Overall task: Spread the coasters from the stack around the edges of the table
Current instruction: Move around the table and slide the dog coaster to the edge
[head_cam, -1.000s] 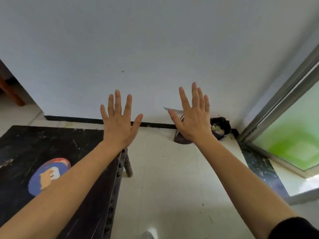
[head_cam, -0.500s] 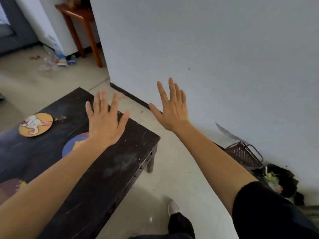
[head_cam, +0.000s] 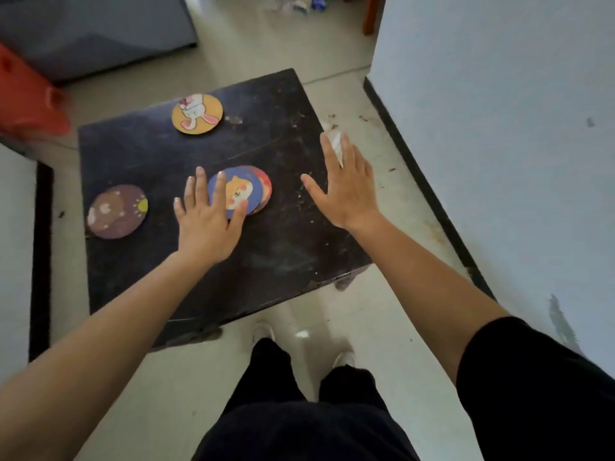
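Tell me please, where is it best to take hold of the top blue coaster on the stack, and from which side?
Probably its far rim, from above. The blue coaster lies flat and sits shifted left on the red coaster below, so its left rim likely overhangs. The left hand covers the near-left part; the open right hand could pinch there.

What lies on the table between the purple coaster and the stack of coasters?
In the head view, the person's left hand fills that gap between the purple coaster and the stack, fingers spread and overlapping the stack's left side. Otherwise only bare dark table.
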`<state>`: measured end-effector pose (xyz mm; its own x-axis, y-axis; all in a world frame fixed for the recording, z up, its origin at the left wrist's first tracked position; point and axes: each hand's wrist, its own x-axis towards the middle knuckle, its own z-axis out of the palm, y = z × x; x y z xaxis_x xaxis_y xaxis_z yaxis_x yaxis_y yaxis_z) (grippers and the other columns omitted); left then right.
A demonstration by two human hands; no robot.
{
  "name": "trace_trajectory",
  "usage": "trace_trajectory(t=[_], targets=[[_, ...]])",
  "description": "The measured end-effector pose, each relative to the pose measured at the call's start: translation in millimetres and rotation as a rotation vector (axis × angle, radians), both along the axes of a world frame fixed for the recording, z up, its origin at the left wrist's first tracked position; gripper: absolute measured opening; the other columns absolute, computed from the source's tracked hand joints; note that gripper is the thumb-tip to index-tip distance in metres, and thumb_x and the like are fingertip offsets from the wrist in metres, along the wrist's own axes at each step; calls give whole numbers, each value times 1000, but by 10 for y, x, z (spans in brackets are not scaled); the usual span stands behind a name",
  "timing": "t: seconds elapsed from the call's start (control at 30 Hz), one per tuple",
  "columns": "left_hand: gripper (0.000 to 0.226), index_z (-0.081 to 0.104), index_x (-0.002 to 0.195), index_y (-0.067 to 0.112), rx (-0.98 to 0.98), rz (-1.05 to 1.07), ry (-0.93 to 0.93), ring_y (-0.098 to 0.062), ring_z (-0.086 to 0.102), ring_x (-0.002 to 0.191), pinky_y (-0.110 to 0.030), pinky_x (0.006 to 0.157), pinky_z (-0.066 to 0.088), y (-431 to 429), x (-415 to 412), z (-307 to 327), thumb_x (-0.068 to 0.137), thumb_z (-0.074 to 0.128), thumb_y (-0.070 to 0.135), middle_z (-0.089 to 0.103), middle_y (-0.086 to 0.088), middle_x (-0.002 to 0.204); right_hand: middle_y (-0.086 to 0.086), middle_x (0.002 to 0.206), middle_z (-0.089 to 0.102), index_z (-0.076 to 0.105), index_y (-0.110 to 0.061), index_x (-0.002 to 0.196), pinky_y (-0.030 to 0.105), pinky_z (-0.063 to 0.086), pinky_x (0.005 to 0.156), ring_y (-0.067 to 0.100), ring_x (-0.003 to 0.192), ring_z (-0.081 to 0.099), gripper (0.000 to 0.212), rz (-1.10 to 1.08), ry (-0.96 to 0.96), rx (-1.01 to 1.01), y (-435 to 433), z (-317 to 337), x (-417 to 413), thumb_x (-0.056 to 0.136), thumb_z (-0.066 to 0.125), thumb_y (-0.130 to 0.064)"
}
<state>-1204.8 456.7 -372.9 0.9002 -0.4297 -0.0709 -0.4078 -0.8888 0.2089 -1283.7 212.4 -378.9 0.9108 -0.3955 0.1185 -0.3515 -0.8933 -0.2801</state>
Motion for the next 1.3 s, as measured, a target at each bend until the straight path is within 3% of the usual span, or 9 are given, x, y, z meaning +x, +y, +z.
trace_trajectory(t=[0.33,0.43,0.53,0.67,0.7,0.83,1.0,1.17,1.3], targets=[[76,11,155,21,-147,353,456,-32,9,149,-56,114,18,241,646,-918,95,37,59,7,-11,164,13,161,27,16,-17,157,51,39,109,32,144,32,78,-1,235,220,464,-778,677,97,46,-55],[79,15,154,13,-251,447,548,-34,26,143,-52,111,31,271,920,-1141,94,47,53,27,-13,158,12,154,39,26,-14,155,48,41,108,31,139,40,64,28,314,413,584,-1020,971,99,51,-35],[69,30,148,9,-534,798,745,-28,48,124,-39,97,43,226,1135,-1297,92,54,42,47,-10,141,13,153,42,31,-12,154,43,37,113,31,138,44,57,19,369,603,711,-1180,1324,100,47,-19],[4,55,88,16,-846,1086,865,-12,45,68,-38,77,43,178,1285,-1398,89,58,14,47,0,80,12,154,41,30,-15,154,43,38,112,32,139,40,61,-39,454,670,844,-1351,1679,96,46,-13],[19,48,76,18,-873,1112,881,-12,42,66,-37,74,42,178,1313,-1429,89,58,10,44,1,77,12,152,43,31,-14,154,45,40,110,33,138,41,63,-52,486,670,869,-1395,1742,93,47,-11],[15,59,78,21,-909,1161,895,-12,55,82,-32,76,52,208,1343,-1456,89,64,13,59,1,91,13,143,51,41,-11,147,38,46,97,31,127,52,55,-228,409,724,938,-1480,1822,96,55,-27],[25,67,114,15,-855,1080,890,-10,60,90,-29,74,55,369,1273,-1467,89,69,16,64,3,96,6,126,69,66,-13,129,46,53,99,24,116,63,44,-294,286,806,913,-1411,1640,94,63,-40],[25,62,114,15,-808,1012,941,-18,63,98,-37,83,57,562,938,-1308,89,68,13,65,-4,106,10,118,72,70,-10,119,49,55,93,27,104,67,33,-292,310,953,1018,-1188,1211,96,63,-33],[17,58,97,18,-813,947,867,-21,65,94,-37,76,59,724,545,-1170,88,68,8,65,-6,102,3,100,74,69,-18,113,39,61,69,18,82,70,22,-223,332,931,1109,-1004,777,94,66,-29]])
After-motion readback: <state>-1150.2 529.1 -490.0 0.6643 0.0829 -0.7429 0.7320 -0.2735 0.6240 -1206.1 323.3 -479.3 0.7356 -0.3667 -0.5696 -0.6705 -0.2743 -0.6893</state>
